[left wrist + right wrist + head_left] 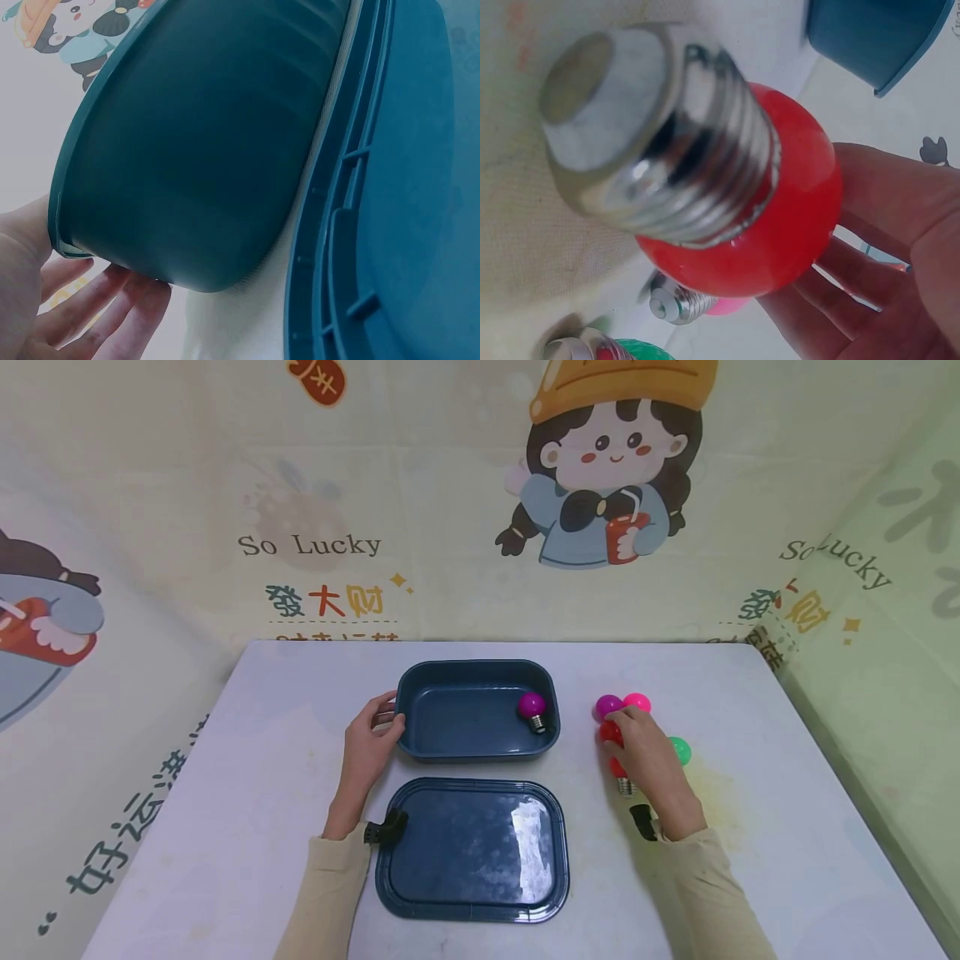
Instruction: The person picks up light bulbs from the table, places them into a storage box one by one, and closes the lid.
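Note:
At its left end, a dark blue plastic box (472,752) is held by my left hand (371,747), thumb at the rim and fingers along the outer wall. A purple light bulb (532,705) lies inside the box at the right. My right hand (651,760) reaches down over a group of bulbs, pinching a red light bulb (611,732) between thumb and fingers. A second red bulb (802,180) lies nearer the wrist, its metal screw base facing the right wrist camera. Around the hand are another purple bulb (608,707), a pink bulb (637,702) and a green bulb (681,750).
A dark blue lid (457,852) lies flat in front of the box, close to the left wrist. The white table (225,827) ends at a printed cloth backdrop (442,510), which also rises along both sides.

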Available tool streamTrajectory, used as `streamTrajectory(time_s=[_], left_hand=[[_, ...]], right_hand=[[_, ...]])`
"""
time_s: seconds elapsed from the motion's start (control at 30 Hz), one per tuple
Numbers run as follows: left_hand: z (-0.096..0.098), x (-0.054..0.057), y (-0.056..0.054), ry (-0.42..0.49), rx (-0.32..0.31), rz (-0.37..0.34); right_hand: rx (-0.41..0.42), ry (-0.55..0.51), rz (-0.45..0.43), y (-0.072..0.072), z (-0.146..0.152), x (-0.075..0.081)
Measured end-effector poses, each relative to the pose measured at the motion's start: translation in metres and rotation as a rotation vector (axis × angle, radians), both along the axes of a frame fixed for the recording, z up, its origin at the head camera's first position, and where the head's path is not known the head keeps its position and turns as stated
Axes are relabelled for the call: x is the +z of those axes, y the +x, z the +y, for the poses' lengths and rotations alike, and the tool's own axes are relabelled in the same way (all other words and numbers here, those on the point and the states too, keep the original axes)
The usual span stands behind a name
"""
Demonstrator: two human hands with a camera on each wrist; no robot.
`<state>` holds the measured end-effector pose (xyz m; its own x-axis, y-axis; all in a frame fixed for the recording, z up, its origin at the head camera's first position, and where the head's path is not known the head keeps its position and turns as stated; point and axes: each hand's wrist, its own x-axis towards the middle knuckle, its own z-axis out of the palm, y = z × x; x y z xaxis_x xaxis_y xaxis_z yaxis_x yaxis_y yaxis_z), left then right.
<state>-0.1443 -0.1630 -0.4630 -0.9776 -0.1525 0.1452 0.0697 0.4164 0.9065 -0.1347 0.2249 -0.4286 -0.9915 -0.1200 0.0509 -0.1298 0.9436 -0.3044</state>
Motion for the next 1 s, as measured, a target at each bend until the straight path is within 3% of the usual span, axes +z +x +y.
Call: streamTrajectory(time_s=[1.0], left_hand=[[0.001,0.001,0.001,-0.022,0.010,-0.003]], right_hand=[[0.057,-0.056,0.107,-0.001,-0.003,0.014]])
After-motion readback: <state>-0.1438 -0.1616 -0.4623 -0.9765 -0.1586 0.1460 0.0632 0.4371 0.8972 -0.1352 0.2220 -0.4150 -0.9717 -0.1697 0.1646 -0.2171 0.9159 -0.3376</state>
